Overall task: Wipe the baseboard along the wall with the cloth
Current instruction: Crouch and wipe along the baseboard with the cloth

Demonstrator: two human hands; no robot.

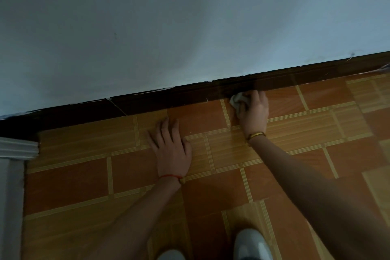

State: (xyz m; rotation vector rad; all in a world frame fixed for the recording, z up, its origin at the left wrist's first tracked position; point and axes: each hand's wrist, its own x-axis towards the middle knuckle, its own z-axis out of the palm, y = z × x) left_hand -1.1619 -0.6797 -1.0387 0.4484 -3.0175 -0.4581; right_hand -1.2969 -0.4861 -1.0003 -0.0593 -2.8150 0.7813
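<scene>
The right hand (254, 112) grips a small bunched white cloth (237, 100) and presses it against the dark brown baseboard (168, 99), fingers curled round the wad, knuckles toward the wall (168, 27). The left hand (171, 150) lies flat on the tiled floor (73, 177), fingers spread and straight, holding nothing; it seems to serve as a prop for a person leaning low, whose pale shoes (252, 245) show at the bottom edge. The two hands are well apart, the left nearer the body and short of the baseboard, the right reaching forward to touch it. The baseboard's long axis runs across the view, low at the left and rising to the right, meeting the floor just beyond the cloth. So any stroke has to travel along that slanted line, sideways from the right hand, not toward or away from the wall. A long stretch of board lies to the left, ending near a grey moulded door frame (19, 148), and a shorter stretch with pale scuffs lies to the right. Which part is already wiped cannot be told in this dim light
</scene>
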